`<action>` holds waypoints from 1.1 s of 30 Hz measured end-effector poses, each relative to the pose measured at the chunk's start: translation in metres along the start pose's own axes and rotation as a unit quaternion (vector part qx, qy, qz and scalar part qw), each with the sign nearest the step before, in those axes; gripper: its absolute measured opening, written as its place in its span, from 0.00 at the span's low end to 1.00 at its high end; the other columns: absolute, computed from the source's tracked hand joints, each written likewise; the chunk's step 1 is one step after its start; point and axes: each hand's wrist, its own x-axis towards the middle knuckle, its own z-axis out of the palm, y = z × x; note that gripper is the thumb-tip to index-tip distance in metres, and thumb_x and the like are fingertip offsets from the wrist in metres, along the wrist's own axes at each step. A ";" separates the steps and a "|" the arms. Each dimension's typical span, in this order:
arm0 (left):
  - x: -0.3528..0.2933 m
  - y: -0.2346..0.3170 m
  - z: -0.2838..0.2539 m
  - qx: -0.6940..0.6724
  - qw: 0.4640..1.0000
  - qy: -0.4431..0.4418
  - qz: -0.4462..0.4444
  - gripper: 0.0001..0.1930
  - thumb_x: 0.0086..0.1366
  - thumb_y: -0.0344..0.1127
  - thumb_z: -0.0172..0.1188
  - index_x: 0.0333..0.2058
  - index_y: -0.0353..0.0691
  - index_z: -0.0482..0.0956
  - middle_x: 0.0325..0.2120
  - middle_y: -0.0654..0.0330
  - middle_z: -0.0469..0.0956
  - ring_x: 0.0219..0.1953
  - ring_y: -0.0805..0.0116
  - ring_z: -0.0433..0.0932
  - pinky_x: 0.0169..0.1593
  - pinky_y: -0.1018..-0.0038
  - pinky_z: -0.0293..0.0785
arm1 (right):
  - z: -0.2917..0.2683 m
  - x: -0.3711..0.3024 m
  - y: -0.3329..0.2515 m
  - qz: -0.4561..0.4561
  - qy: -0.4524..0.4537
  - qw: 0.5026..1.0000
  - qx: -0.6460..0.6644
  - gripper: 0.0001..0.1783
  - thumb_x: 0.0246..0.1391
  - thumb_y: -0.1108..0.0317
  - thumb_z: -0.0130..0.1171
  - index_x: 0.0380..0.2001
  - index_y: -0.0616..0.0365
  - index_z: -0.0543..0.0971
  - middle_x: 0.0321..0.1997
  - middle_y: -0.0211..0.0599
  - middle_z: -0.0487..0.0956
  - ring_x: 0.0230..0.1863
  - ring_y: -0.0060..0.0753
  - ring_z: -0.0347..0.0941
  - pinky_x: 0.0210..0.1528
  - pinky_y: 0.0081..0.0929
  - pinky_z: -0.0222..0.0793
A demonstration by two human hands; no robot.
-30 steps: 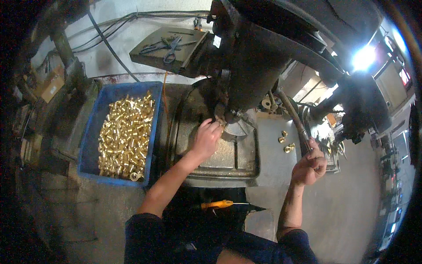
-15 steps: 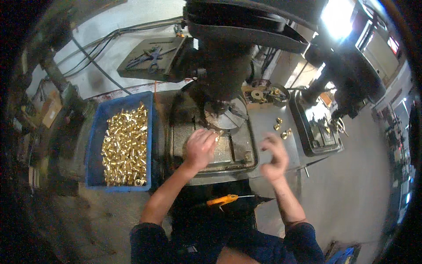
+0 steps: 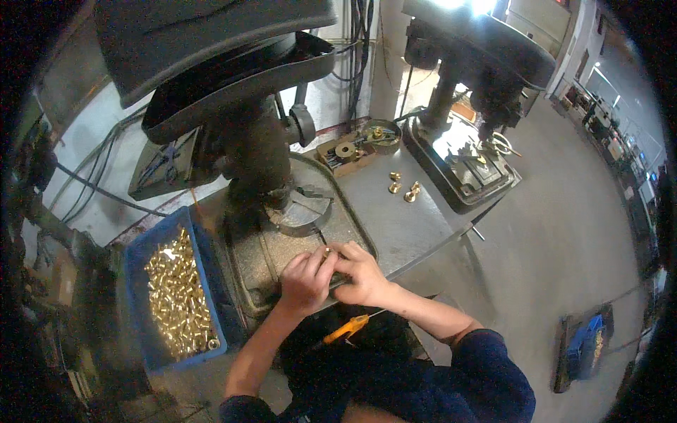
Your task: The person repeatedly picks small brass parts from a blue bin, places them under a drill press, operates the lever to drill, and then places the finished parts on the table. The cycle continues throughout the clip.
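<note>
My left hand (image 3: 307,283) and my right hand (image 3: 362,274) meet over the front of the drill press base (image 3: 262,255). Between their fingertips is a small brass fitting (image 3: 327,252), mostly covered by the fingers. Both hands are closed, the fingers pinched around the piece. Just beyond them a round metal chuck (image 3: 302,213) sits under the drill press head (image 3: 247,141). To the left, a blue bin (image 3: 202,276) holds a heap of brass fittings (image 3: 176,299). Several more brass fittings (image 3: 395,187) lie on the metal bench to the right.
An orange air blow gun (image 3: 347,329) lies below my hands, near my lap. Behind the bench fittings are a box of metal parts (image 3: 344,152) and a round tin (image 3: 384,139). A second drill press (image 3: 469,173) stands at the right, and another blue bin (image 3: 587,345) rests low at far right.
My right hand has come in from the right to join the left at the brass fitting. The view has turned right, so the bench and machines appear shifted left and tilted.
</note>
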 end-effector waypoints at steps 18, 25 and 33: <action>-0.193 -0.158 -0.176 0.124 0.842 -0.091 -0.516 0.18 0.50 0.41 0.61 0.40 0.42 0.77 0.29 0.51 0.78 0.34 0.55 0.77 0.39 0.64 0.72 | -0.120 -0.076 0.346 0.256 0.104 0.927 -0.254 0.18 0.38 0.59 0.56 0.30 0.63 0.78 0.32 0.48 0.78 0.39 0.48 0.74 0.43 0.32 0.67; -0.203 -0.195 -0.123 0.192 0.795 -0.286 -0.498 0.18 0.48 0.35 0.60 0.40 0.40 0.75 0.34 0.49 0.77 0.40 0.54 0.76 0.44 0.61 0.72 | -0.113 -0.054 0.287 0.310 0.142 0.930 -0.141 0.19 0.38 0.68 0.54 0.37 0.66 0.77 0.41 0.48 0.76 0.45 0.40 0.72 0.46 0.27 0.65; -0.181 -0.201 -0.122 0.196 0.766 -0.346 -0.505 0.12 0.44 0.35 0.61 0.28 0.35 0.79 0.31 0.50 0.78 0.36 0.55 0.78 0.40 0.64 0.75 | -0.110 -0.070 0.232 0.281 0.135 0.950 -0.010 0.13 0.37 0.74 0.49 0.29 0.68 0.77 0.21 0.27 0.71 0.21 0.17 0.62 0.24 0.17 0.56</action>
